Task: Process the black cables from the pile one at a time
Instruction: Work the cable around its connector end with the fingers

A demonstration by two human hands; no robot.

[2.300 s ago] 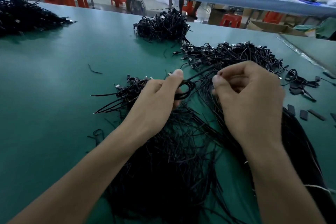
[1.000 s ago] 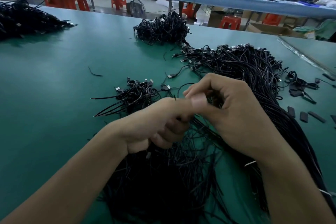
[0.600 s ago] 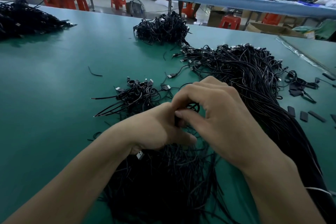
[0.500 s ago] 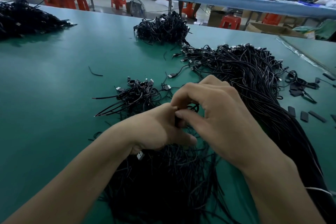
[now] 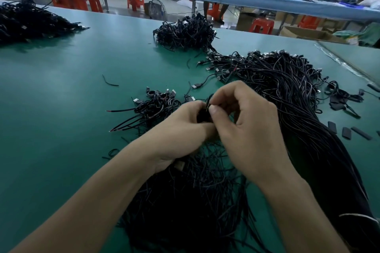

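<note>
- Smooth matte green table (image 5: pixel 61 109) fills the frame.
- A long glossy sheaf of thin black cables (image 5: pixel 287 92) runs from centre right to lower right, with boxy metal-tipped plugs at its upper end.
- A frayed tangle of loose cable ends (image 5: pixel 185 201) lies at lower centre.
- Right hand (image 5: pixel 246 125), centre: thumb and forefinger pinch a small cable coil (image 5: pixel 203 114).
- Left hand (image 5: pixel 181 129), touching it, curls round the same coil.
- A knotty heap of wound cables (image 5: pixel 156 107) sits just left of the hands.
- Flat black strips (image 5: pixel 346 132) lie at the right edge.
</note>
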